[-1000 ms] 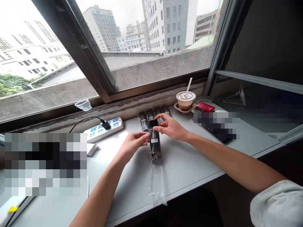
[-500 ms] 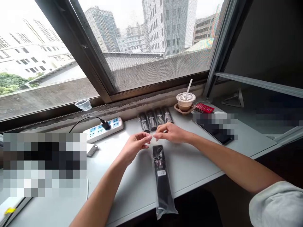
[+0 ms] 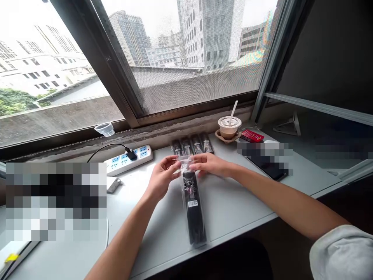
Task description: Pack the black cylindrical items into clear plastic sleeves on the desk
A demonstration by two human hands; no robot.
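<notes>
A long black item (image 3: 194, 221) with a white label lies lengthwise on the desk inside a clear plastic bag (image 3: 184, 165); its exact kind I cannot make out. My left hand (image 3: 163, 175) pinches the bag's far end from the left, fingers curled. From the right, my right hand (image 3: 210, 164) grips the same end between thumb and fingers. Loose film stretches between both hands, beyond the item's top. Just behind them, several similar black packages (image 3: 196, 144) sit in a row against the wall below the window.
A power strip (image 3: 131, 159) with a black plug is at left rear. An iced drink cup (image 3: 229, 126) in a cardboard holder stands right rear, near a red box (image 3: 252, 135) and a dark phone-like device (image 3: 269, 168). A clear plastic cup (image 3: 105, 129) rests on the sill.
The bagged black item has shifted away from me, its near end now back from the desk's front edge. My hands, earlier fingertip to fingertip, now grip the bag's far end.
</notes>
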